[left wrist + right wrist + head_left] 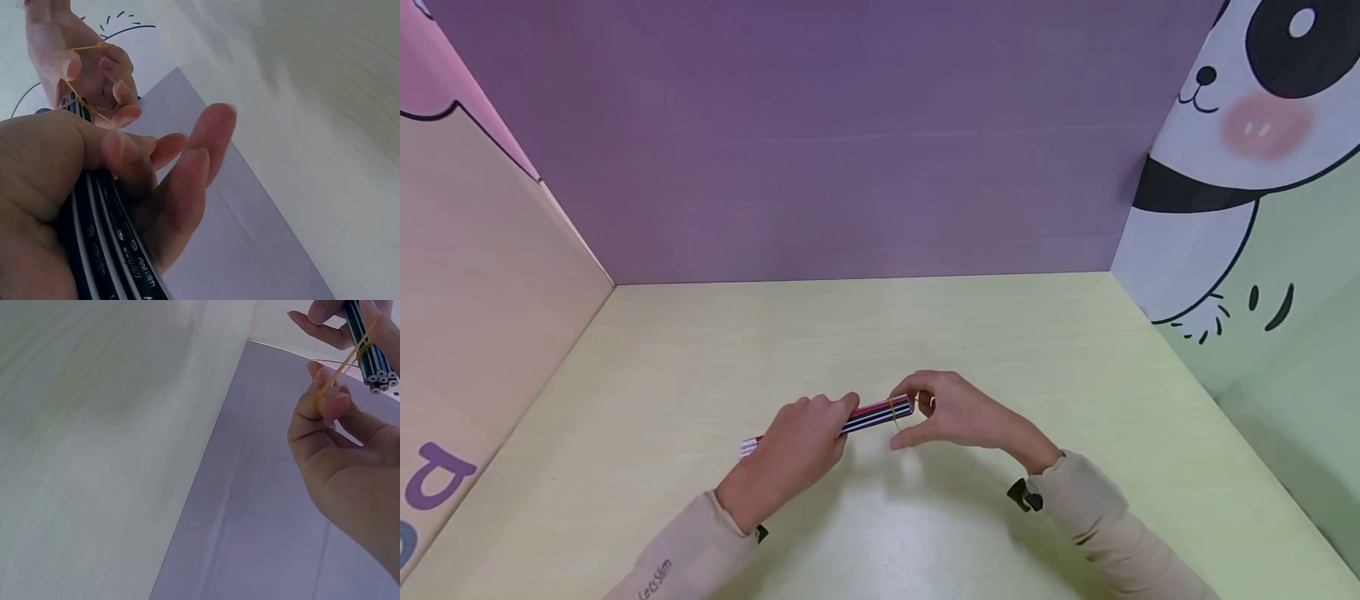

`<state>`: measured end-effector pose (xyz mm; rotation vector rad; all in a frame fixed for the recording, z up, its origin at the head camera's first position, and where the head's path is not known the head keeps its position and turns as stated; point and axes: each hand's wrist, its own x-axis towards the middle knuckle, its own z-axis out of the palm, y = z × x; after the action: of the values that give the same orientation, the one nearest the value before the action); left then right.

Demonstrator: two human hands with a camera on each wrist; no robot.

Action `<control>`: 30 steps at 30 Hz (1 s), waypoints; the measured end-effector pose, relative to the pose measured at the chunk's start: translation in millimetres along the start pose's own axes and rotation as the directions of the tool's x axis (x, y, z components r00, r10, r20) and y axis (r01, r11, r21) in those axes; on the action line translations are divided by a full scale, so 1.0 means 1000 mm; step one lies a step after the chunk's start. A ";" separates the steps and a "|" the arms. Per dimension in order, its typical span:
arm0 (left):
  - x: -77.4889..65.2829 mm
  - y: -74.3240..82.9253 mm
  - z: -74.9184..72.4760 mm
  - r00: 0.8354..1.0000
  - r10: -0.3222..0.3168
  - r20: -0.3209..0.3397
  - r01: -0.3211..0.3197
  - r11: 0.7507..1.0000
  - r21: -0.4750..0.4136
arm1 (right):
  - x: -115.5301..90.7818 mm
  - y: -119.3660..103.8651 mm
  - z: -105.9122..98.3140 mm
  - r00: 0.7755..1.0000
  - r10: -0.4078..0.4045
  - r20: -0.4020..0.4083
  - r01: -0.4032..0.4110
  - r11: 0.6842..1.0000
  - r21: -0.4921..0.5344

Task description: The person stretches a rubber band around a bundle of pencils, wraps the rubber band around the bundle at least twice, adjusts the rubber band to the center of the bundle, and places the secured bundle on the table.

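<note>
A bundle of striped pencils (877,415) is gripped by my left hand (797,442), tilted slightly up to the right just above the table. In the left wrist view, dark and white stripes with lettering run along the pencils (103,244), under the thumb. A yellow rubber band (349,357) goes round the bundle near its right end. My right hand (953,414) holds the band stretched away from the pencils, its fingers bent and hooked in the loop. Flat pencil ends (382,380) face the right hand in the right wrist view.
The pale wooden table (700,358) spreads around both hands. A purple wall (850,167) stands at its back, a pink and cream panel (482,275) at the left, and a green panel with a panda drawing (1300,242) at the right.
</note>
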<state>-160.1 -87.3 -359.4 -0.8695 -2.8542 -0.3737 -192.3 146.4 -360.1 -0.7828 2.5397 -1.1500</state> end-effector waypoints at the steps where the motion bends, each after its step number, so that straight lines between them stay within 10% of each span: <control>1: 0.000 0.000 0.000 1.000 0.000 -0.001 0.000 1.000 0.002 | 0.000 -0.001 0.000 1.000 -0.010 -0.002 0.010 1.000 -0.011; 19: -0.007 0.007 0.010 1.000 -0.007 0.015 0.006 0.995 0.098 | -0.009 -0.016 0.011 0.993 -0.113 -0.036 0.092 0.928 -0.360; 22: -0.008 0.010 0.011 1.000 0.016 -0.025 -0.012 0.990 0.140 | -0.013 -0.022 0.016 0.979 -0.192 -0.067 0.132 0.850 -0.509; 30: -0.011 0.013 0.013 0.999 0.006 -0.034 -0.001 0.992 0.124 | -0.022 -0.035 0.043 0.898 -0.431 -0.086 0.127 0.442 -0.888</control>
<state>-144.3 -79.0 -371.3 -0.8364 -2.8089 -0.2055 -143.1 112.8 -362.4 -1.3743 3.3288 0.1689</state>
